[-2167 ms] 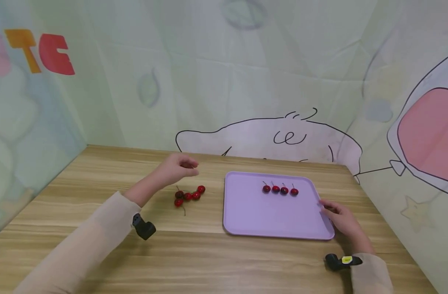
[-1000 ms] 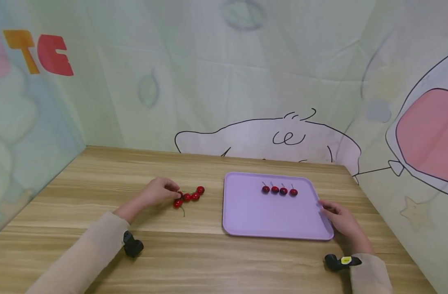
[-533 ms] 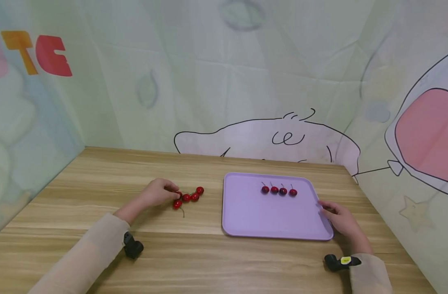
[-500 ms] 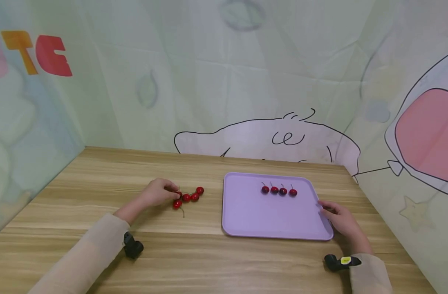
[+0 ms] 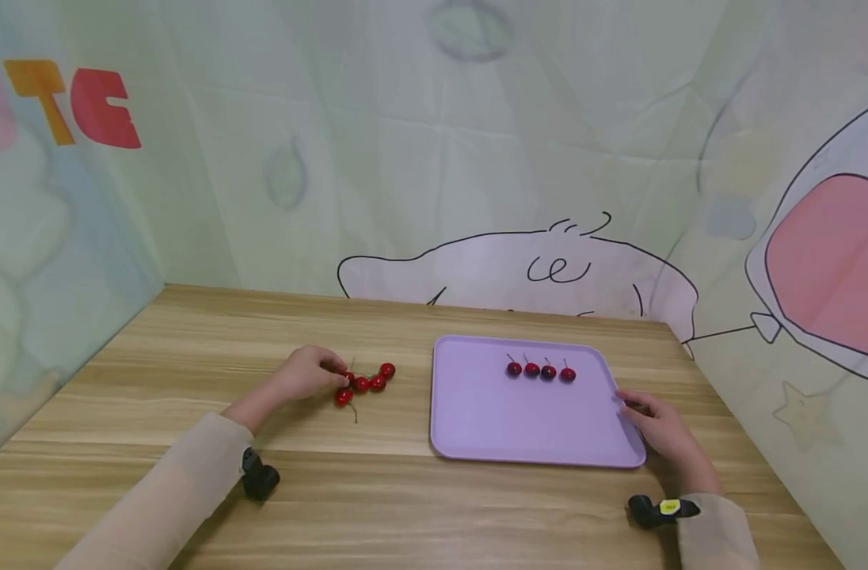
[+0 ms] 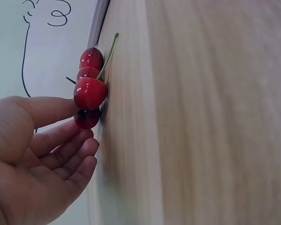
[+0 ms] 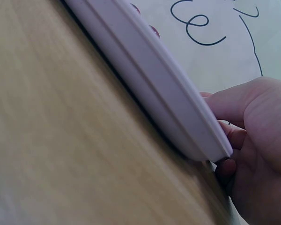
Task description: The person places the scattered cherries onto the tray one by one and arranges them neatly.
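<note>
My left hand (image 5: 307, 374) pinches a dark red cherry (image 6: 86, 119) at the left end of a small cluster. The thumb is on its near side and the index finger partly behind it. Other red cherries of the cluster lie right beside it on the table, among them one with a long green stem (image 6: 107, 58) and one at the far right end (image 5: 387, 370). My right hand (image 5: 660, 426) grips the right rim of a purple tray (image 5: 534, 419), its thumb over the edge and fingers curled at the outer side.
A row of several cherries (image 5: 541, 370) with upright stems sits in the tray's back part. The wooden table (image 5: 377, 499) ends at a printed cloth backdrop (image 5: 377, 158) behind and on both sides. Dark wrist cameras sit on both sleeves.
My left hand has come down and toward me from above the cluster and has taken hold of the dark cherry, whose stem now tilts slightly. The right hand and tray have stayed in place.
</note>
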The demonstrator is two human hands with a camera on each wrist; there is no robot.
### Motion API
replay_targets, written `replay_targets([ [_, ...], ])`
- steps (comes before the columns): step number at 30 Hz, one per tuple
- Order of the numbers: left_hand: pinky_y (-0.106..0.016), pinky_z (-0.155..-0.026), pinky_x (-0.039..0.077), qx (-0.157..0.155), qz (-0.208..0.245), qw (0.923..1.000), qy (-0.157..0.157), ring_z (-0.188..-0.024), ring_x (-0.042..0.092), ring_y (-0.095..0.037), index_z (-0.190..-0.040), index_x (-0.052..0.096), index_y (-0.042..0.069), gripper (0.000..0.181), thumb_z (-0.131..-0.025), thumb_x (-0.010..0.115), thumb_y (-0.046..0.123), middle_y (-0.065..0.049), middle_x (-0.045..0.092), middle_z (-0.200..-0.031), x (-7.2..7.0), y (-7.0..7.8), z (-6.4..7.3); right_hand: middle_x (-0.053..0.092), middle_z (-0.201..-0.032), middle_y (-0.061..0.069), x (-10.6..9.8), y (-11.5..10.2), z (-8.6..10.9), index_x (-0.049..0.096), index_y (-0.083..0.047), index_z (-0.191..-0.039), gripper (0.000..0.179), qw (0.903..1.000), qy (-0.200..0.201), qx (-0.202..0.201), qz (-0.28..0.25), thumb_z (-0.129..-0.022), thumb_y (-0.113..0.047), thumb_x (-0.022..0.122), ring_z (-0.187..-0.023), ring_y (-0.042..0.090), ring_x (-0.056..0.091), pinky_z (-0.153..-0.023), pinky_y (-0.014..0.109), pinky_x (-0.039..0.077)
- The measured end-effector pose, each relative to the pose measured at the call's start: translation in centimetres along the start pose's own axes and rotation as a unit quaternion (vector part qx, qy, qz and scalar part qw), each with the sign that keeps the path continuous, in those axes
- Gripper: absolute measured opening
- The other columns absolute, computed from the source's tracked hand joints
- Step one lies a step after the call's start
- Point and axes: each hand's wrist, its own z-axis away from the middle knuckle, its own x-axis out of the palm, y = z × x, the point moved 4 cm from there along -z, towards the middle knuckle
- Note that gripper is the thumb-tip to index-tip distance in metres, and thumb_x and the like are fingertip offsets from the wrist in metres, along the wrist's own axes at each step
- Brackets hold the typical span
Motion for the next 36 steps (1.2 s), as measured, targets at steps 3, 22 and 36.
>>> replay_targets([
  [3,-0.041,-0.082,0.049,-0.001,0.000,1.0000,-0.004,-0.094,0.057,-0.026,-0.106,0.067,-0.003,0.024,-0.087,0.066,0.011,-0.016,0.066,-0.105,0.1,0.0,-0.2,0.046,-0.136,0.032,0.0,0.0,0.0,0.048,0.005,-0.136,0.044,1.0000,0.002,-0.004,-0.001,-0.099,-0.017,0.052,-0.120,0.043,0.045,-0.099,0.055,0.039],
  [22,-0.038,-0.078,0.049,0.011,0.000,0.9999,0.011,-0.091,0.056,-0.026,-0.104,0.067,-0.002,0.022,-0.087,0.066,0.012,-0.015,0.066,-0.102,-1.0,0.4,-0.1,0.042,-0.139,0.032,0.1,0.0,0.0,0.047,0.006,-0.137,0.045,0.9999,-0.002,0.002,-0.016,-0.099,-0.017,0.051,-0.126,0.046,0.041,-0.103,0.058,0.035],
  [36,-0.042,-0.086,0.050,0.042,0.001,0.9989,0.020,-0.098,0.058,-0.028,-0.107,0.067,0.002,0.023,-0.091,0.065,0.019,-0.013,0.066,-0.104,-1.9,4.0,-1.0,0.041,-0.140,0.032,0.1,0.1,-0.1,0.045,0.005,-0.139,0.045,0.9998,-0.005,0.008,-0.019,-0.100,-0.018,0.050,-0.126,0.045,0.040,-0.104,0.058,0.035],
])
